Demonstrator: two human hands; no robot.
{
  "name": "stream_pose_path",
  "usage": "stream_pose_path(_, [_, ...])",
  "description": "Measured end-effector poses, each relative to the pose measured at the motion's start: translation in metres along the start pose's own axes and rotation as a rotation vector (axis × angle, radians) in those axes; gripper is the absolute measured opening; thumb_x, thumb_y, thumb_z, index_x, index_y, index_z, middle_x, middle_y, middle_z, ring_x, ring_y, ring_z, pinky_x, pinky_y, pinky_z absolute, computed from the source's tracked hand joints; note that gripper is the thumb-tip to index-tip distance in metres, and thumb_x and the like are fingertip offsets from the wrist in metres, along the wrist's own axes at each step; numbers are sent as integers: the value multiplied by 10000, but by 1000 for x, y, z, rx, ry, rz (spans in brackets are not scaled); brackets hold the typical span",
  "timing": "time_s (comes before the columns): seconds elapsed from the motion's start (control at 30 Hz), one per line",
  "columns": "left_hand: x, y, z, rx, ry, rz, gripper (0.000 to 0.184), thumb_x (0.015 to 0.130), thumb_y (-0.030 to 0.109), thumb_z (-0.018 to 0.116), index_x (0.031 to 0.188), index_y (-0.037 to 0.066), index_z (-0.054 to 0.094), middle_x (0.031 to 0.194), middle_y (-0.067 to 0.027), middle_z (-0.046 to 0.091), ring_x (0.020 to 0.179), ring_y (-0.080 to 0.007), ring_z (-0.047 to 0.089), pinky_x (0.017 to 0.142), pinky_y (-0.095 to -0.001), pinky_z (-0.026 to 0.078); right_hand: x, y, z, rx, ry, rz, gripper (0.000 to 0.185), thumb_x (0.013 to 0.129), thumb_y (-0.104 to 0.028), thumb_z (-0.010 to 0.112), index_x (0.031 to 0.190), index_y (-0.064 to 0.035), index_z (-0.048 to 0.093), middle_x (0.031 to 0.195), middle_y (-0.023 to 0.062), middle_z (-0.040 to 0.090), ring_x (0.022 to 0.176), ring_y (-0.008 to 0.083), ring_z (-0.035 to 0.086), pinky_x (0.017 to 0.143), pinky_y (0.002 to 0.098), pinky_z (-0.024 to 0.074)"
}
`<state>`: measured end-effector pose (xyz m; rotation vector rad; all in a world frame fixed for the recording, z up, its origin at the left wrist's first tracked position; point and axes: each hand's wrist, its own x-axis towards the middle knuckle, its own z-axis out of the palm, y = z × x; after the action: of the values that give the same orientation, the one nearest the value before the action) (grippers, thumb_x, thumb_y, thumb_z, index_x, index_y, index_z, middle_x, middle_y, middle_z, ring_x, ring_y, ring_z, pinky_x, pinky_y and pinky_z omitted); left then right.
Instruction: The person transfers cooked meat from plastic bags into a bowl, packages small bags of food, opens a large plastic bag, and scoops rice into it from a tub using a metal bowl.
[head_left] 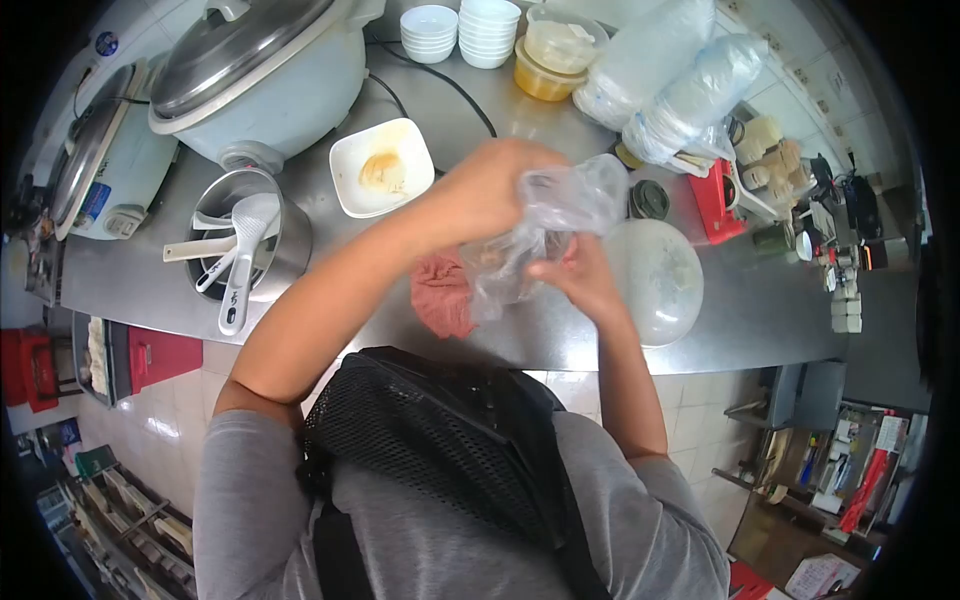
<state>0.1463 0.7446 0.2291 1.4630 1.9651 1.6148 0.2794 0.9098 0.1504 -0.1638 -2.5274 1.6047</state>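
A crumpled clear plastic bag (pixel 570 205) is held above the metal counter, in front of my body. My left hand (pixel 497 185) grips its upper part; the bag covers those fingertips. Lower down, my right hand (pixel 583 280) holds the side of the bag between thumb and fingers, slightly blurred. Something inside or behind the bag is too unclear to name. Beneath the bag's left side a reddish cloth (pixel 440 295) lies bunched up. To the right of my right hand is a round, whitish translucent lid or bowl (pixel 660 285).
Large cookers (pixel 260 90) stand at the back left, near a metal pot (pixel 290 250) of scoops. A stained white square dish (pixel 382 168), stacked white bowls (pixel 488 35), a yellowish tub (pixel 548 75) and wrapped plastic stacks (pixel 690 95) line the metal counter (pixel 350 280).
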Motion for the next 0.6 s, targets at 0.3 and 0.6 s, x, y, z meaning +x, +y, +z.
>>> stream_pose_path(0.3, [11,7,2,-224,-265,-83,387,703,-9,642,1088,19,611,1008,-68,637,886,-183,593,851,-308,461,9,88,64,-222,196,64,593,881,-292,624,1339,18,409,1364,176,445,1287,287,392,1088,381,270])
stream_pose_path(0.6, [-53,-77,5,229,-238,-167,923,587,278,827,1390,97,409,1361,-133,424,1265,-305,361,996,-389,396,40,46,81,-432,345,-648,536,871,-170,596,1349,-36,395,1332,156,452,1280,290,396,1085,394,287])
